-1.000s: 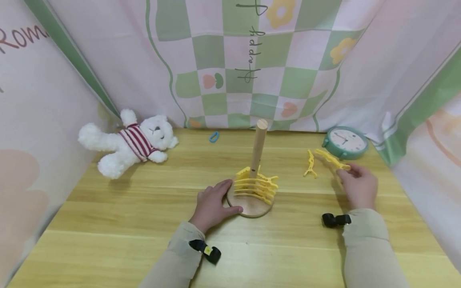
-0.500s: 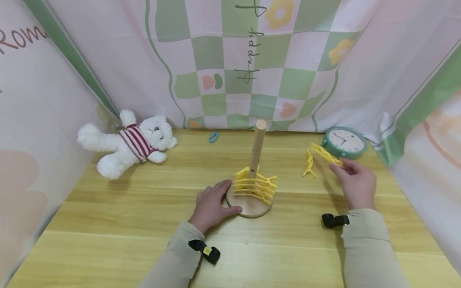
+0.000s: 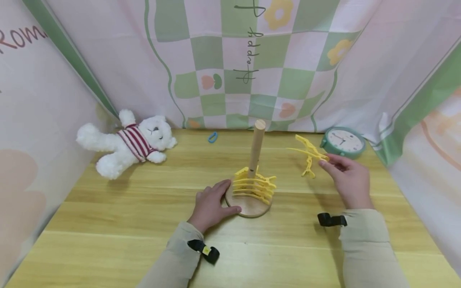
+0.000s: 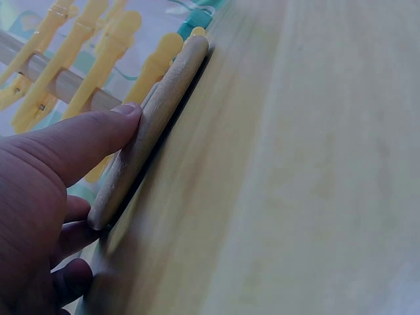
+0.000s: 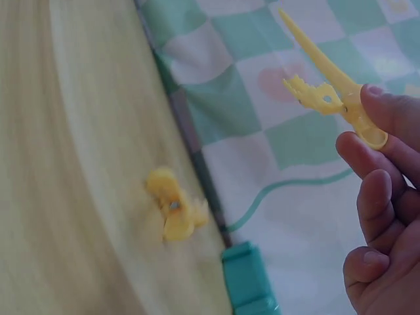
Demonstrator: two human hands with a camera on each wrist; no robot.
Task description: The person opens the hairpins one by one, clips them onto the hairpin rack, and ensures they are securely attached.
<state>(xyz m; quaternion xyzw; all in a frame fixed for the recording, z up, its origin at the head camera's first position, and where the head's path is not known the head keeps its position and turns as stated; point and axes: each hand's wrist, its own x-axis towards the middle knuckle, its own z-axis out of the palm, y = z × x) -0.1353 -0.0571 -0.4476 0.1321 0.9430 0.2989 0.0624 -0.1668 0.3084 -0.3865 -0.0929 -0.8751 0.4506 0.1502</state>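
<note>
Pinching a clip (image 3: pixel 312 152) open above the table (image 3: pixel 288 252), right grip (image 3: pixel 351 182) is prepping it, I reckon, while left grip (image 3: pixel 211 206) holds the stand (image 3: pixel 252 209), so next probably calls for aiming at the post (image 3: pixel 257 148).

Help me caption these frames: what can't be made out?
Head view: foot of the wooden post, hidden by the stacked yellow clips.
Head view: finer dial marks of the green clock, too small.
Right wrist view: details of the loose clip, blurred.
Left wrist view: top of the wooden post, cut off by the left edge.
</note>
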